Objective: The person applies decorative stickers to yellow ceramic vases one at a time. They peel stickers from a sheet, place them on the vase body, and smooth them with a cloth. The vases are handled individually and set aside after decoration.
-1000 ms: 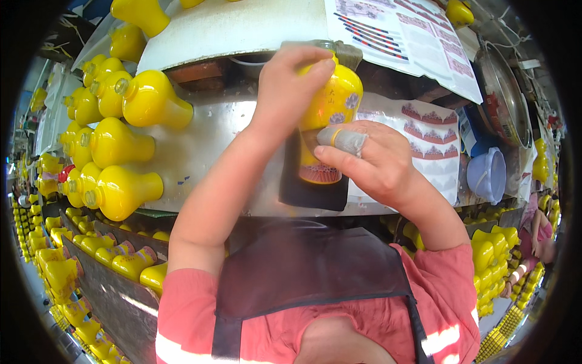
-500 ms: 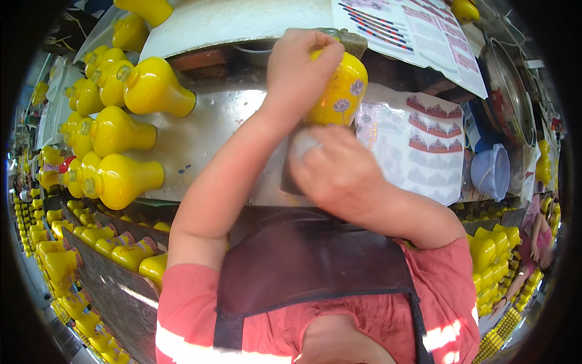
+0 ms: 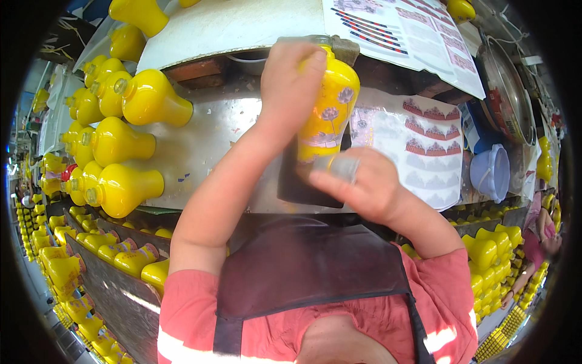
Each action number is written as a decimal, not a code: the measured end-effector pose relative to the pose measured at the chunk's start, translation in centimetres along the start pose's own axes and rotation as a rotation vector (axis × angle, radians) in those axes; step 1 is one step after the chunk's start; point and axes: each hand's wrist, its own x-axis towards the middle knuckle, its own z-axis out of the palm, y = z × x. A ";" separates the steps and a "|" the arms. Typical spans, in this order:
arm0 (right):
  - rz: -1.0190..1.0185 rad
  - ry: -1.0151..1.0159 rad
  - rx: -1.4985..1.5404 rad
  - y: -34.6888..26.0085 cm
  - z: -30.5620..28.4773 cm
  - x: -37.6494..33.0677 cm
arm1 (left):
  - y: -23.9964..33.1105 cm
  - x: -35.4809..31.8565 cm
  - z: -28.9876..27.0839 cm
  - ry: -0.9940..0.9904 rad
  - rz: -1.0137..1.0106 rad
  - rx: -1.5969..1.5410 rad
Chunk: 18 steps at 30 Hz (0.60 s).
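My left hand (image 3: 290, 91) is wrapped round the upper part of a glossy yellow bottle (image 3: 335, 100) printed with purple flowers. The bottle lies tilted, its clear glass neck away from me and partly hidden by that hand. At the narrow base end, my right hand (image 3: 371, 182) is closed on a small pale translucent piece (image 3: 343, 168), blurred by motion and close against the bottle's lower band. Beneath the bottle is a dark pad (image 3: 303, 189). Just right of it lies a transfer sheet (image 3: 424, 176) with rows of dark red patterns.
Several plain yellow bottles (image 3: 130, 142) lie in rows on the metal tabletop (image 3: 212, 121) at the left. A brick (image 3: 195, 70) props a white board (image 3: 242, 24) at the back, with more transfers (image 3: 418, 36). Right are a lavender bucket (image 3: 490, 173), a metal basin (image 3: 509, 91) and another person (image 3: 535, 246).
The bottle has turned in my left hand, showing different flowers and more of its base. My right hand has moved right and toward me, and the pale piece shows more fully.
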 end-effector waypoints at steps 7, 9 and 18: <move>0.025 0.160 -0.253 1.6 -0.8 2.5 | -0.9 -0.4 -0.2 0.011 -0.106 -0.218; -0.068 0.024 -0.090 0.3 -0.9 4.2 | -0.8 -0.4 -0.2 0.013 -0.130 -0.291; 0.293 0.022 -0.108 5.1 -1.5 8.3 | -0.6 -3.0 -0.1 0.002 -0.199 -0.645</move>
